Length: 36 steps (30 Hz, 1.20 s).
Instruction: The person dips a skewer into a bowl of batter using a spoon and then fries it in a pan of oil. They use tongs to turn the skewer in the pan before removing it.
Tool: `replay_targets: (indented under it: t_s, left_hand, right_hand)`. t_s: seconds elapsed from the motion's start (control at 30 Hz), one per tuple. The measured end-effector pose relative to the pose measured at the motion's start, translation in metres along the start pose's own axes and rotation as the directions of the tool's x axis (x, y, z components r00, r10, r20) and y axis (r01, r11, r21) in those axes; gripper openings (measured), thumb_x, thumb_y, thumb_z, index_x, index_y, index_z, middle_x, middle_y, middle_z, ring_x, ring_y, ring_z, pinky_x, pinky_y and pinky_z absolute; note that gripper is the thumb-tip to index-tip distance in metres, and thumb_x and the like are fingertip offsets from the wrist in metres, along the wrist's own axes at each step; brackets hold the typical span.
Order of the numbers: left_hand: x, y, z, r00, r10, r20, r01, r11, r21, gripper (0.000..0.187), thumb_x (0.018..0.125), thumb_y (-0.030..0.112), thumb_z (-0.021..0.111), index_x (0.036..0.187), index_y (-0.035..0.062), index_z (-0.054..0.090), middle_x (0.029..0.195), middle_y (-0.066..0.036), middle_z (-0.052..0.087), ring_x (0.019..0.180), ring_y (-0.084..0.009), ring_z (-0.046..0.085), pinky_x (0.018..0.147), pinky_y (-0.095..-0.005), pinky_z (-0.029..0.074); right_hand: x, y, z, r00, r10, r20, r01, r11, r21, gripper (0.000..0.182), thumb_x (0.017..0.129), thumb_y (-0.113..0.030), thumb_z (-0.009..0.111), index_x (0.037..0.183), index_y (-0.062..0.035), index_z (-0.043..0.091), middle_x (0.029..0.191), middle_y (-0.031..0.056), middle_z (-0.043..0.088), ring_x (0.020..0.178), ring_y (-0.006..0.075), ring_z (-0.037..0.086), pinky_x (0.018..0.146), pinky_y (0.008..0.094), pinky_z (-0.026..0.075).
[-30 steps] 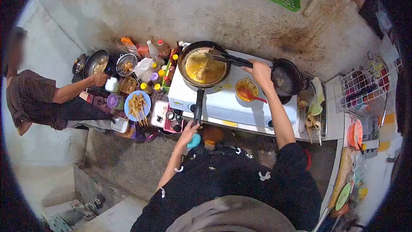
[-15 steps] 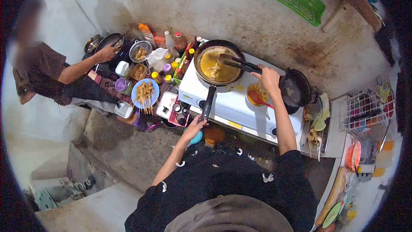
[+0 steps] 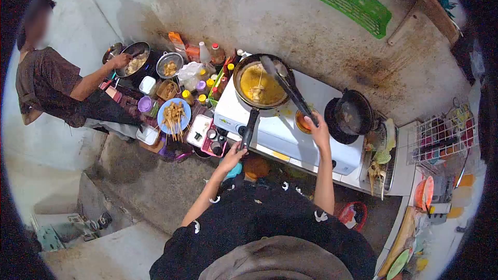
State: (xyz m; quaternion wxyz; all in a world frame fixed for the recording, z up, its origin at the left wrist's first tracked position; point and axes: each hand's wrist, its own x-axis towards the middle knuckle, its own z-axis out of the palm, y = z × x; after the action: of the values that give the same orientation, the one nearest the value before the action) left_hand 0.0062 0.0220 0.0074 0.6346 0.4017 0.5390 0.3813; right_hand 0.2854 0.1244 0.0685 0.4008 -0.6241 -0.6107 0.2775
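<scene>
On the white stove (image 3: 290, 134) sits a dark frying pan (image 3: 238, 92) with yellow liquid in it. A pale piece of food on a thin stick (image 3: 257, 93) lies in the liquid. My left hand (image 3: 232, 157) is wrapped round the pan's black handle (image 3: 250, 127). Black tongs (image 3: 291, 92) are gripped in my right hand (image 3: 318, 129), their tips above the pan's right side and apart from the food. A bowl with orange contents (image 3: 302, 121) is partly hidden behind the tongs and my right hand.
Right of the pan stands a black wok (image 3: 355, 114). A blue plate of skewers (image 3: 175, 115), several bottles and a strainer (image 3: 170, 65) are at the left. Another person (image 3: 57, 80) stirs a second pan (image 3: 132, 62) there. A wire rack (image 3: 446, 135) stands far right.
My right hand has drawn the tongs back toward me, off the food, which now lies lower in the pan. The other person's hand has shifted left over their pan.
</scene>
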Motion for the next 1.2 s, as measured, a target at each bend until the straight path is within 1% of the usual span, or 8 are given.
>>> replay_targets:
  t_s: [0.17, 0.23, 0.3, 0.37, 0.63, 0.77, 0.87, 1.2]
  left_hand:
    - [0.004, -0.011, 0.001, 1.000, -0.014, 0.008, 0.014, 1.000, 0.014, 0.042, 0.081, 0.017, 0.049, 0.116, 0.0009, 0.032, 0.096, -0.006, 0.048, 0.085, -0.0138, 0.050, 0.074, -0.0261, 0.038]
    - [0.004, -0.009, 0.002, 1.000, -0.009, 0.001, 0.009, 1.000, 0.000, 0.043, 0.081, 0.017, 0.049, 0.117, 0.0010, 0.031, 0.097, -0.006, 0.048, 0.085, -0.0139, 0.050, 0.073, -0.0257, 0.038]
    - [0.005, -0.012, 0.000, 1.000, -0.009, -0.005, 0.009, 1.000, -0.014, 0.045, 0.081, 0.018, 0.049, 0.118, 0.0011, 0.030, 0.097, -0.006, 0.048, 0.085, -0.0140, 0.050, 0.072, -0.0252, 0.037]
    - [0.012, -0.020, -0.004, 0.999, 0.003, 0.036, -0.001, 0.999, -0.054, 0.047, 0.081, 0.018, 0.050, 0.120, 0.0012, 0.028, 0.096, -0.005, 0.049, 0.084, -0.0132, 0.051, 0.070, -0.0242, 0.037]
    - [0.017, -0.019, -0.006, 0.996, -0.041, 0.077, 0.043, 0.999, -0.024, 0.049, 0.081, 0.019, 0.050, 0.121, 0.0041, 0.027, 0.095, -0.004, 0.049, 0.085, -0.0135, 0.051, 0.070, -0.0270, 0.037]
    - [0.009, -0.018, -0.001, 0.998, -0.060, 0.015, 0.061, 0.997, -0.042, 0.049, 0.080, 0.021, 0.050, 0.121, 0.0041, 0.027, 0.095, -0.005, 0.049, 0.088, -0.0152, 0.052, 0.072, -0.0279, 0.037]
    - [0.005, -0.015, 0.001, 0.995, -0.104, 0.008, 0.104, 0.993, -0.058, 0.048, 0.081, 0.021, 0.049, 0.119, 0.0034, 0.029, 0.097, -0.005, 0.048, 0.090, -0.0160, 0.052, 0.075, -0.0291, 0.037]
    - [0.003, -0.014, -0.001, 0.994, -0.108, 0.023, 0.109, 0.990, -0.088, 0.044, 0.081, 0.022, 0.049, 0.117, 0.0037, 0.032, 0.098, -0.006, 0.049, 0.092, -0.0162, 0.051, 0.080, -0.0303, 0.036]
  right_hand:
    - [-0.024, 0.007, 0.021, 0.907, 0.219, 0.360, -0.402, 0.704, 0.585, 0.037, 0.081, -0.036, 0.048, 0.094, -0.0022, 0.052, 0.070, 0.0001, 0.050, 0.061, 0.0053, 0.043, 0.051, 0.0180, 0.034]
    - [-0.030, -0.010, 0.016, 0.838, 0.283, 0.466, -0.510, 0.710, 0.486, 0.034, 0.084, -0.032, 0.045, 0.095, -0.0010, 0.049, 0.076, 0.0017, 0.051, 0.063, 0.0074, 0.045, 0.051, 0.0186, 0.036]
    - [-0.035, -0.006, 0.026, 0.833, 0.024, 0.553, -0.514, 0.408, 0.755, 0.031, 0.084, -0.030, 0.044, 0.096, -0.0007, 0.046, 0.080, 0.0037, 0.050, 0.065, 0.0076, 0.046, 0.053, 0.0187, 0.037]
    - [-0.033, -0.007, 0.026, 0.819, -0.027, 0.573, -0.515, 0.406, 0.755, 0.031, 0.083, -0.028, 0.045, 0.097, -0.0007, 0.044, 0.084, 0.0052, 0.050, 0.067, 0.0083, 0.047, 0.054, 0.0192, 0.038]
    - [0.004, -0.025, 0.017, 0.702, 0.007, 0.712, -0.602, 0.539, 0.589, 0.020, 0.068, -0.004, 0.046, 0.086, -0.0053, 0.041, 0.071, 0.0015, 0.043, 0.056, 0.0072, 0.041, 0.052, 0.0205, 0.038]
    - [0.011, 0.011, 0.013, 0.860, 0.267, 0.435, -0.387, 0.896, 0.217, 0.024, 0.067, -0.006, 0.047, 0.091, -0.0040, 0.044, 0.061, -0.0011, 0.042, 0.047, 0.0065, 0.037, 0.043, 0.0216, 0.034]
    - [-0.001, 0.004, 0.008, 0.923, 0.204, 0.327, -0.165, 0.976, -0.141, 0.047, 0.075, -0.035, 0.054, 0.103, 0.0023, 0.050, 0.092, 0.0201, 0.056, 0.085, 0.0293, 0.055, 0.075, 0.0328, 0.040]
    - [-0.006, -0.041, -0.008, 0.974, 0.215, 0.078, -0.162, 0.891, -0.425, 0.049, 0.075, -0.050, 0.047, 0.097, -0.0072, 0.057, 0.076, 0.0198, 0.058, 0.075, 0.0334, 0.056, 0.068, 0.0372, 0.043]
